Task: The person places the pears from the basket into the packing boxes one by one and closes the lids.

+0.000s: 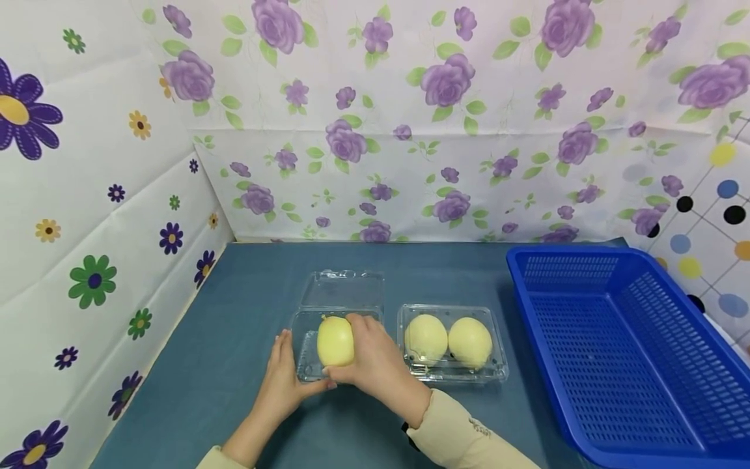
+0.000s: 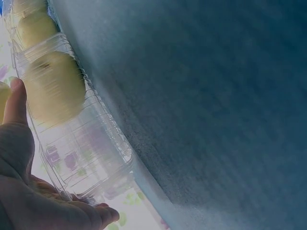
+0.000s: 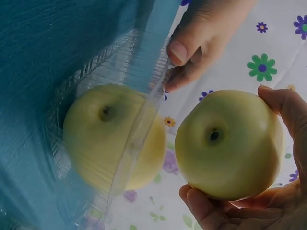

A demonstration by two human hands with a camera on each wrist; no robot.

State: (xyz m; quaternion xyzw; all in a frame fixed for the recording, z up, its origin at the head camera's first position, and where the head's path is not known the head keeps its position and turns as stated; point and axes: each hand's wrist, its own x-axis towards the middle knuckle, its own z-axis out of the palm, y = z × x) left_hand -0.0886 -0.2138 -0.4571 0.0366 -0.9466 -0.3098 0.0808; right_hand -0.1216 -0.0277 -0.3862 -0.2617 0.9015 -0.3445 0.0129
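Note:
My right hand grips a round pale yellow fruit above an open clear plastic clamshell box. In the right wrist view, the held fruit shows a small dark pit. Another such fruit lies inside the open box; the right hand hides it in the head view. My left hand rests against the box's left near corner, its fingers and thumb extended. In the left wrist view, the part of the box nearest this hand is bare, with a fruit farther along.
Right of the open box stands a second clear box with two pale yellow fruits. A blue plastic basket takes up the right side of the blue-green tabletop. Flowered sheets line the back and left.

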